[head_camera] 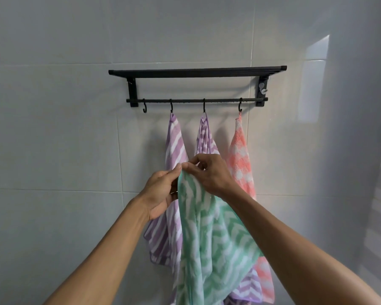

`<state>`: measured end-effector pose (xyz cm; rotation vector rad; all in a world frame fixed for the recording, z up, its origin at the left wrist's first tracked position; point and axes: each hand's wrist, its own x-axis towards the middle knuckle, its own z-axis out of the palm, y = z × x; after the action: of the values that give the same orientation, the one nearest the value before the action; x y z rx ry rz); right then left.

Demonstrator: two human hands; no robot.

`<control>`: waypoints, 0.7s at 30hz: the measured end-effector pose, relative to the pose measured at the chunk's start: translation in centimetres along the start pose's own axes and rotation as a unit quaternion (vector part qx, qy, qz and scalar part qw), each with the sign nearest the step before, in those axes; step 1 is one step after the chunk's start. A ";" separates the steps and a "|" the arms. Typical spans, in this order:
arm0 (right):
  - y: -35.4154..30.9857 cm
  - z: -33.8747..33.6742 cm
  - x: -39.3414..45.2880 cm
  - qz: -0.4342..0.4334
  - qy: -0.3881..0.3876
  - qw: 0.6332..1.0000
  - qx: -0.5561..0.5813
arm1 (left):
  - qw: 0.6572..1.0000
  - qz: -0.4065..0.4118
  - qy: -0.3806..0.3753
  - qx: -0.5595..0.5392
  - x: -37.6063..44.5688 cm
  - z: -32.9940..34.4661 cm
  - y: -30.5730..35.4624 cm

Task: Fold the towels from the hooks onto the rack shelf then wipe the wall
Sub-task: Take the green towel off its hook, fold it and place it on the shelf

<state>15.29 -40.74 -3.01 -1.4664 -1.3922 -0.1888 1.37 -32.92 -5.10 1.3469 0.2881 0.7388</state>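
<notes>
A: Both hands meet at one corner of the green towel (209,234), below the rack's rail (196,100) and well under the shelf (196,71). Where does the cloth lie from them?

B: Straight down. The left hand (161,190) and right hand (209,172) pinch the top corner, fingertips almost touching, and the towel hangs from that point with its long axis near vertical, running out of the bottom edge.

A: Which hand is nearer the shelf?

B: The right, slightly higher and closer to the rail's middle. To fold, I judge the hands must part along the top hem and spread the cloth flat; the shelf is up and beyond both.

A: And the rest?

B: The rail's leftmost hook (144,107) is bare. A purple towel (174,155) hangs from the second, another purple one (204,137) from the third, a pink towel (240,159) from the fourth, all against the wall (53,150).

A: What can't be made out?

B: The green towel's lower end is cut off. It and the arms cover the middle purple towel's body, and the shelf top is seen edge-on, so whatever lies there is hidden.
</notes>
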 end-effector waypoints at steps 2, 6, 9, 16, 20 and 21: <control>0.0 -0.2 -0.1 0.011 -0.008 1.000 0.019 | 0.999 0.016 -0.021 0.030 0.0 0.0 -0.1; 0.5 -0.7 -0.9 0.083 -0.060 0.989 0.107 | 0.994 0.066 0.050 0.068 0.7 0.1 -0.3; 2.7 -1.5 -2.8 0.166 -0.207 0.961 0.076 | 0.984 0.090 0.132 0.084 1.4 -0.9 0.5; 7.9 -2.1 -7.4 0.195 -0.434 0.848 -0.235 | 0.921 0.153 0.281 0.223 2.4 -7.6 3.9; 6.8 -4.6 -4.2 0.159 -0.385 0.834 -0.361 | 0.882 0.133 0.323 0.316 2.3 -12.0 3.5; 6.2 -5.4 -3.1 0.138 -0.349 0.847 -0.377 | 0.877 0.124 0.340 0.317 2.2 -12.8 3.1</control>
<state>22.06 -45.21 -6.32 -2.5589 -1.7424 0.0018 -5.46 -21.45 -4.65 1.7141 0.9998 1.4157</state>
